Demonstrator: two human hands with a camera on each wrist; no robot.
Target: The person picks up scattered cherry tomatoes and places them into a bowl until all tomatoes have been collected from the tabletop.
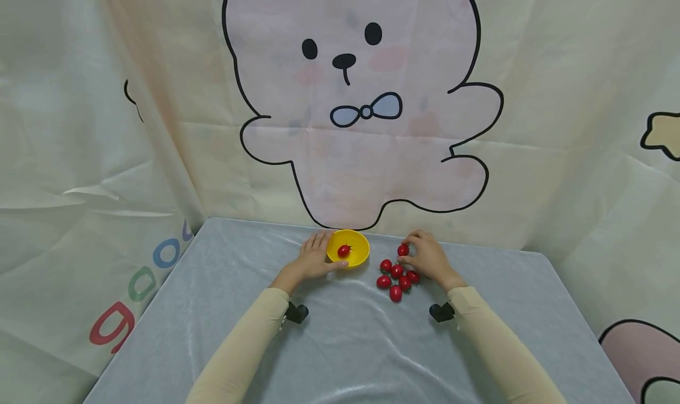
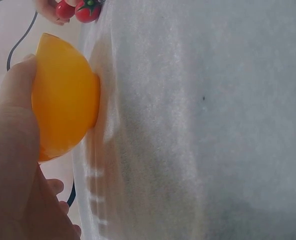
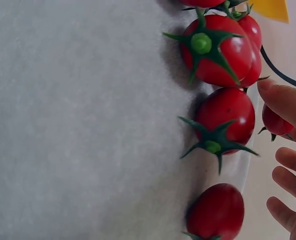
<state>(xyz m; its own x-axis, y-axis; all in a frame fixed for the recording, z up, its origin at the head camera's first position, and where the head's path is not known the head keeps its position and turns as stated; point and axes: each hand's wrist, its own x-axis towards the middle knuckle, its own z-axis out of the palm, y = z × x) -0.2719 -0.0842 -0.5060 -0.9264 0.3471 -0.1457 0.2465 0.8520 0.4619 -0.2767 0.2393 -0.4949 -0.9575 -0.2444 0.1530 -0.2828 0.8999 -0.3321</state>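
Note:
A yellow bowl (image 1: pixel 361 255) stands near the table's far edge with one red cherry tomato (image 1: pixel 344 251) inside. My left hand (image 1: pixel 312 258) holds the bowl from its left, thumb along the near side and fingers towards the far side. In the left wrist view, the thumb lies against the rim of the bowl (image 2: pixel 65 95). To the right, my right hand (image 1: pixel 431 261) pinches a cherry tomato (image 1: pixel 403 250) between thumb and fingers. Below that hand, several more cherry tomatoes (image 1: pixel 395 293) lie in a loose group; green stems show in the right wrist view.
A pale grey cloth covers the table (image 1: pixel 345 357), slightly wrinkled near the front. Directly behind its far edge hangs a curtain (image 1: pixel 419 173) with a cartoon bear. More curtain (image 1: pixel 69 227) runs along the left side, bearing coloured letters.

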